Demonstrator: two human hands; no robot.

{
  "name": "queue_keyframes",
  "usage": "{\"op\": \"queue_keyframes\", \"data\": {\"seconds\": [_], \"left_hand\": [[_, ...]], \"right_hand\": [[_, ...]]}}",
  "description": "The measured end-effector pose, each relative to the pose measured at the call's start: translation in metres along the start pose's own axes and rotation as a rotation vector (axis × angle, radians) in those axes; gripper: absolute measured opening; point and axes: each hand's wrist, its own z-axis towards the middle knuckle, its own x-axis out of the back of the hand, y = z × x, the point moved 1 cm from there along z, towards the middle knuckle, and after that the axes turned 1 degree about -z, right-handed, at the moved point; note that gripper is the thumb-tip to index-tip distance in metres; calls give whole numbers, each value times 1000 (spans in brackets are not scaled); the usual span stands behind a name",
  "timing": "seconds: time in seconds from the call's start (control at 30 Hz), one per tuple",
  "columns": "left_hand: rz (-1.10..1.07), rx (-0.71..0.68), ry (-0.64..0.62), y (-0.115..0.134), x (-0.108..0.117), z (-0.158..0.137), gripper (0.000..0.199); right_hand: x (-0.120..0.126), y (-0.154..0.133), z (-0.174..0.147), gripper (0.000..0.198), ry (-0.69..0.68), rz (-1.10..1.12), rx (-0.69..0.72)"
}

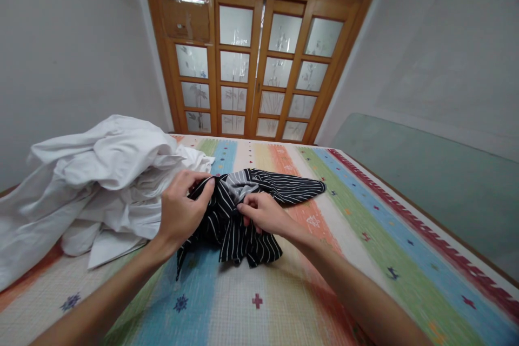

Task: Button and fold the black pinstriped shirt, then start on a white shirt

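Observation:
A crumpled black garment with white pinstripes [295, 186] lies in the middle of the table, its paler inner side showing near the top. One sleeve-like part stretches out to the right. My left hand [185, 203] pinches the cloth at its left side between thumb and fingers. Close by, my right hand [261, 211] has its fingers curled on the cloth near the middle, thumb and forefinger together at a fold. Loose ends of the striped cloth hang toward me beneath both hands.
A large heap of white cloth [117, 157] lies to the left, close to my left hand. The colourful striped cover [320, 303] spreads under everything. A grey-green board [425, 173] stands along the right edge. Beyond the far edge are wooden glass-paned doors [259, 65].

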Motion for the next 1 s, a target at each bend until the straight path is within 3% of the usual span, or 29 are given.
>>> {"op": "queue_keyframes", "data": {"seconds": [0.1, 0.23, 0.4, 0.53, 0.7, 0.87, 1.0], "left_hand": [[52, -157, 49, 4, -1, -3, 20], [-73, -305, -217, 9, -10, -13, 24], [-188, -149, -490, 2, -24, -21, 13], [-292, -94, -610, 0, -27, -20, 16], [-347, -55, -639, 4, -27, -19, 25], [-323, -46, -587, 1, -32, -25, 24], [-340, 49, -536, -4, -33, -25, 27]], "right_hand": [[2, -1, 1, 22, 28, 30, 41], [4, -7, -2, 19, 64, 74, 86], [7, -16, -6, 18, 74, 170, 118], [13, -21, -8, 19, 98, 135, 132], [18, -22, -10, 18, 142, 83, 139], [14, -22, -10, 17, 166, 59, 141], [11, -22, -9, 20, 133, 15, 82]]}}
